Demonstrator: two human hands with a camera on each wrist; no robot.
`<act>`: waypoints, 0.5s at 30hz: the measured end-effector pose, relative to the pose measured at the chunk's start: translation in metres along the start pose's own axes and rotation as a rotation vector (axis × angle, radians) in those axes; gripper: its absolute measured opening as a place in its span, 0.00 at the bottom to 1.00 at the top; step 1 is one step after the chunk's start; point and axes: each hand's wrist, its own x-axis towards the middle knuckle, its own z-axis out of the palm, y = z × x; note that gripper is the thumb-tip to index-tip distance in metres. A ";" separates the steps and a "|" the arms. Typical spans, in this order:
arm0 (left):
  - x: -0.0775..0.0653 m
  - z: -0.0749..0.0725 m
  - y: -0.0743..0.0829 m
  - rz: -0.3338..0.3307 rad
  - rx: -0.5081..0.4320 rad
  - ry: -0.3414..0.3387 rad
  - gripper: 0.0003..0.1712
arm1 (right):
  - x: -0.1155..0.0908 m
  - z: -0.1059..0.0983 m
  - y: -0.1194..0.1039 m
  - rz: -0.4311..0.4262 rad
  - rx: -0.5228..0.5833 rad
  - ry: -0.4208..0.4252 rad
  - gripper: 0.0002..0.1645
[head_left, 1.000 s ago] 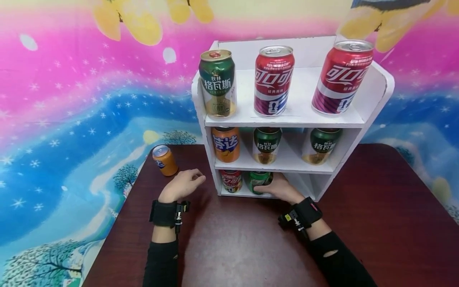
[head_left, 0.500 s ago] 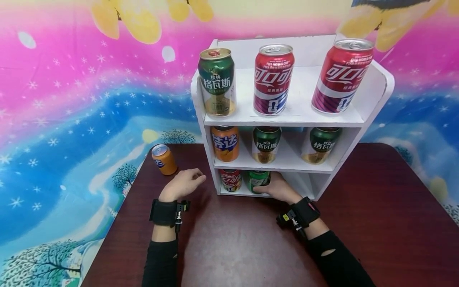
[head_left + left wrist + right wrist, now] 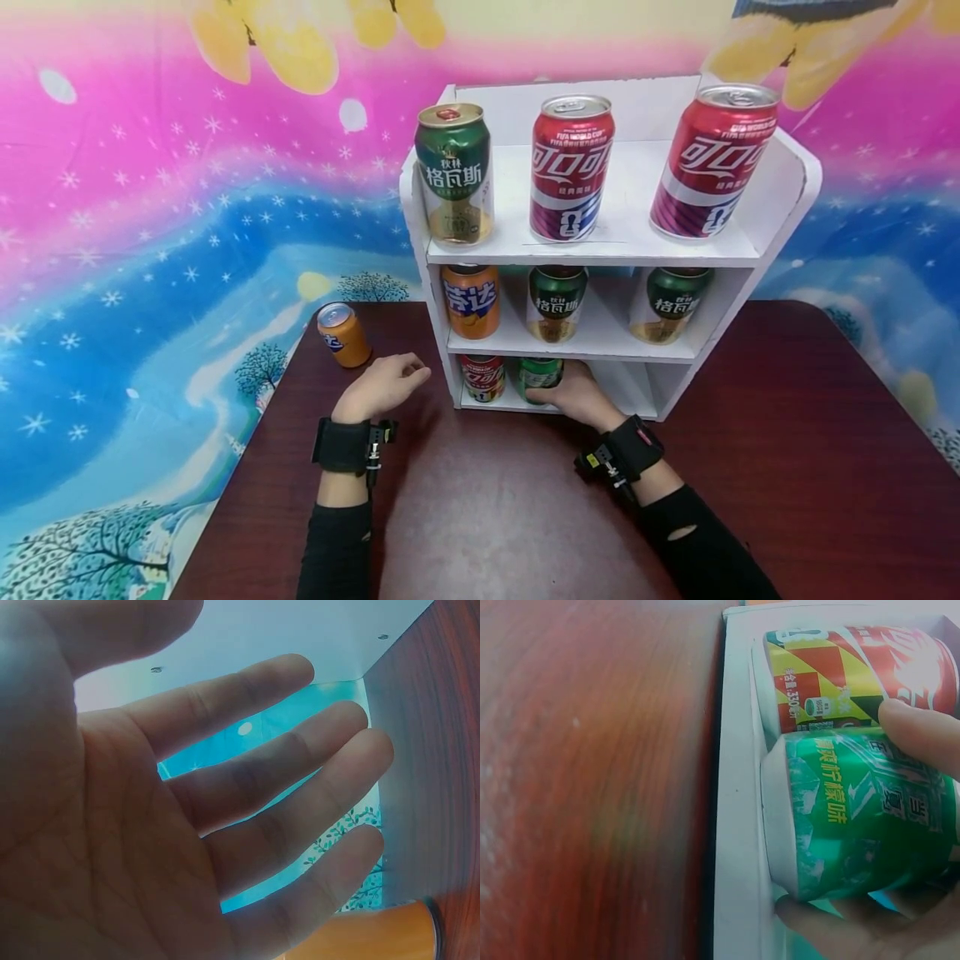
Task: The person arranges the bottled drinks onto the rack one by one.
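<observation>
On the bottom shelf of a white rack, my right hand (image 3: 581, 393) grips a green soda can (image 3: 870, 814). The thumb lies along one side of it and the fingers curl round the other, as the right wrist view shows. Just left of that can stands a red cola can (image 3: 483, 379), close beside it. My left hand (image 3: 382, 386) is over the table left of the rack, palm facing the rack and fingers loosely extended, holding nothing. Nearest to it is an orange soda can (image 3: 345, 335), whose side also shows low in the left wrist view.
The white rack (image 3: 570, 354) has three levels. Its middle shelf bears an orange can (image 3: 471, 302) and two green-and-gold cans (image 3: 557, 304). On top stand another green-and-gold can (image 3: 454, 175) and two red cola cans (image 3: 572, 171). A patterned backdrop hangs behind the dark table (image 3: 480, 517).
My right wrist has shifted slightly left while the hand keeps its grip on the green soda can, which barely moves. The left hand stays where it was.
</observation>
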 end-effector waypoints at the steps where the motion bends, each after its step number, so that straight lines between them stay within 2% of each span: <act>1: 0.000 0.000 0.000 0.002 0.001 0.000 0.20 | 0.000 0.001 0.000 -0.004 0.009 0.008 0.39; 6: -0.001 -0.001 0.000 0.007 0.005 0.000 0.21 | 0.000 0.004 -0.002 0.003 0.010 0.045 0.40; 15: -0.001 0.000 0.000 0.000 0.011 0.009 0.19 | 0.000 0.009 -0.005 0.014 -0.055 0.105 0.42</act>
